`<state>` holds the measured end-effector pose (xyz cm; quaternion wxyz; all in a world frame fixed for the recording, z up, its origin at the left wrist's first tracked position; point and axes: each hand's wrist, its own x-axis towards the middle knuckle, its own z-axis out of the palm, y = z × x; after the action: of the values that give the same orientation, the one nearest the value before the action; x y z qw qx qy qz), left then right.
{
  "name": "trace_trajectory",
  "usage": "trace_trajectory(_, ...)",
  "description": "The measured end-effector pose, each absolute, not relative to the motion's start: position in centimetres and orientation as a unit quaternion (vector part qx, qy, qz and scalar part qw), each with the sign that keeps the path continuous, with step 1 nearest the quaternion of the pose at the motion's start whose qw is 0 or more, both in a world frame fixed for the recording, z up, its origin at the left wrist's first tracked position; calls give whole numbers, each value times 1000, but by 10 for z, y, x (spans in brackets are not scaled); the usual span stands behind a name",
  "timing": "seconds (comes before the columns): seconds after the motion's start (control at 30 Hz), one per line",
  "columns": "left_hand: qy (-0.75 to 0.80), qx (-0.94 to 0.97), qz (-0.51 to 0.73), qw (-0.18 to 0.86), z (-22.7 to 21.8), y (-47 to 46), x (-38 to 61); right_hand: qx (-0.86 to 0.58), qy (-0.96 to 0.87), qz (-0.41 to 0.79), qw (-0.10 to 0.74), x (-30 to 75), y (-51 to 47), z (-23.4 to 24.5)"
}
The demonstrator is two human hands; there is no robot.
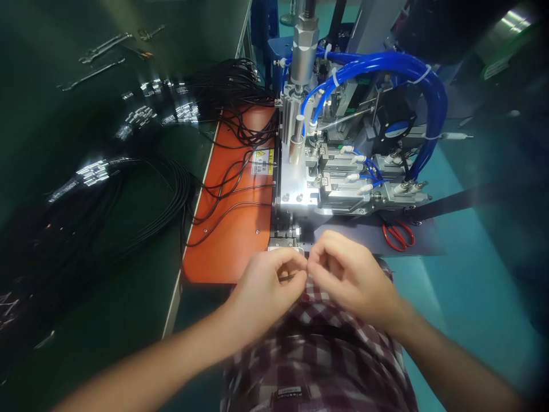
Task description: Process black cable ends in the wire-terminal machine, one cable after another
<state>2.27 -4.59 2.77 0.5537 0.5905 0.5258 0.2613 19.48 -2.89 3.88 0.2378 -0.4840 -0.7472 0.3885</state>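
Note:
Close in front of my body, both hands meet fingertip to fingertip. My left hand (270,283) is closed in a pinch, with a short stretch of thin black cable (286,278) showing between thumb and fingers. My right hand (347,274) pinches right beside it; whatever lies between its fingertips is too small or hidden to name. Just beyond the hands stands a machine fixture with a metal block (294,189) and pneumatic cylinders (343,197). Several black cables (223,194) run over the orange plate (229,257) on its left side.
Bundles of black cables with shiny ends (94,171) cover the dark green table at left, with wrenches (105,48) farther back. Red-handled scissors (398,236) lie right of my hands. Thick blue air hoses (435,103) arch over the machine. A warning label (262,162) marks the plate.

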Motion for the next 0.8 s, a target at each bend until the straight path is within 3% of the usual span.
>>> trace_trajectory(0.1,535,512,251,623,32,-43,23,-509,-590,584,227,193,-26,39)
trace_trajectory(0.23,544,436,265,667,38,-36,21,-469,-501,681,254,191,-21,37)
trace_trajectory(0.57,582,362,353,637,43,-19,14,-530,-556,541,344,168,-12,32)
trace_trajectory(0.8,558,359,424,617,36,-12,16,-538,-485,575,381,161,-12,23)
